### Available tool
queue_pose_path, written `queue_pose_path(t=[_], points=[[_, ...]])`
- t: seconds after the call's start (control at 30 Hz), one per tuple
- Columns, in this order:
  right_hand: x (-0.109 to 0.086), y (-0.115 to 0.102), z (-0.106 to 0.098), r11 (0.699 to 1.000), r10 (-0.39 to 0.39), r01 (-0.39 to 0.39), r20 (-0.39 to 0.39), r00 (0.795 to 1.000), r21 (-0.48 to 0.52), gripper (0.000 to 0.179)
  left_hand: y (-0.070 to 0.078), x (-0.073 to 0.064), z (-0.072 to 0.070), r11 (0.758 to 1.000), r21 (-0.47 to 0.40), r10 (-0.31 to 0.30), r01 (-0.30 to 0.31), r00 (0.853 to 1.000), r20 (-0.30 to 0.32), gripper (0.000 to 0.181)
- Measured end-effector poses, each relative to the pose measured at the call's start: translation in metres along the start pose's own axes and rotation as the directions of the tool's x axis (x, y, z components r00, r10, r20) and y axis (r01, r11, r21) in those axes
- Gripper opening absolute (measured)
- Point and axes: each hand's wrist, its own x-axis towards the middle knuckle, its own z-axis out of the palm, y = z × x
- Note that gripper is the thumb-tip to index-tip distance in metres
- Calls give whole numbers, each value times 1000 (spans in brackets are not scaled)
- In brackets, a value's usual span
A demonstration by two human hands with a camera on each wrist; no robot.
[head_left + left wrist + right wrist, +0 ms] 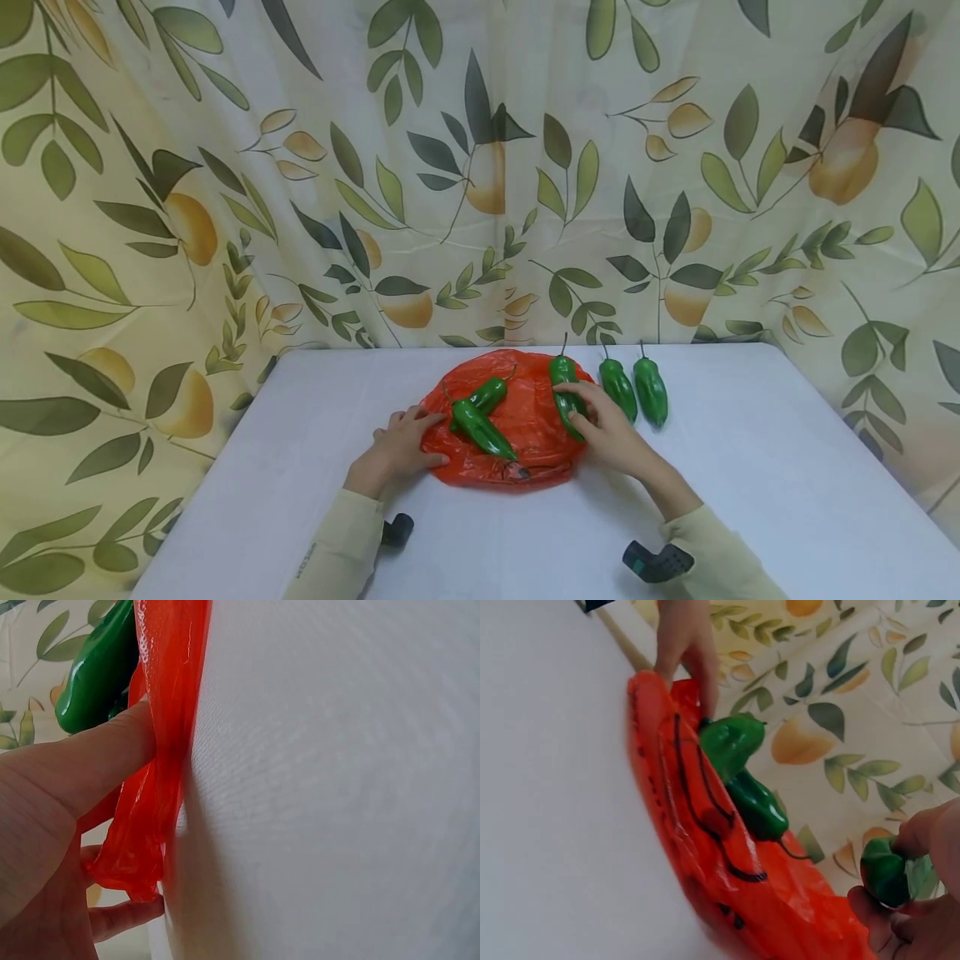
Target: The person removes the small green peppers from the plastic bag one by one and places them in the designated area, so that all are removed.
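A red plastic bag (531, 417) lies spread on the white table, with two green peppers (482, 427) crossed on its left half. My left hand (399, 446) holds the bag's left edge; in the left wrist view the red film (166, 690) runs between the thumb and the fingers. My right hand (609, 427) pinches another green pepper (564, 379) over the bag's right side, its thin stem pointing away. The right wrist view has this held pepper (885, 871) between thumb and fingertips, off the bag's surface.
Two more green peppers (617, 388) lie side by side on the table, just right of the bag. A leaf-and-fruit patterned curtain (480, 167) hangs behind the white tabletop (750, 467). Dark wrist devices (657, 562) sit at both sleeves.
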Motion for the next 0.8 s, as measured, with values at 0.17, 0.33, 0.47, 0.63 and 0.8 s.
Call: queue_pose_path(t=[0.17, 0.33, 0.47, 0.63, 0.8], points=[[-1, 2, -12, 999, -22, 22, -16, 1000, -28, 53, 0, -1, -1, 1000, -5, 8, -8, 1000, -2, 74], [-1, 6, -24, 998, -28, 27, -20, 999, -57, 57, -1, -1, -1, 1000, -6, 7, -7, 1000, -2, 74], [0, 14, -32, 994, -13, 9, -35, 999, -105, 57, -2, 0, -1, 1000, -13, 8, -8, 1000, 2, 74], [1, 24, -47, 985, 53, -61, -54, 997, -163, 57, -2, 1, -1, 1000, -21, 13, -13, 1000, -2, 74], [-1, 33, -66, 967, 126, -141, -81, 989, -211, 57, -2, 0, -1, 1000, -7, 7, -7, 1000, -4, 74]])
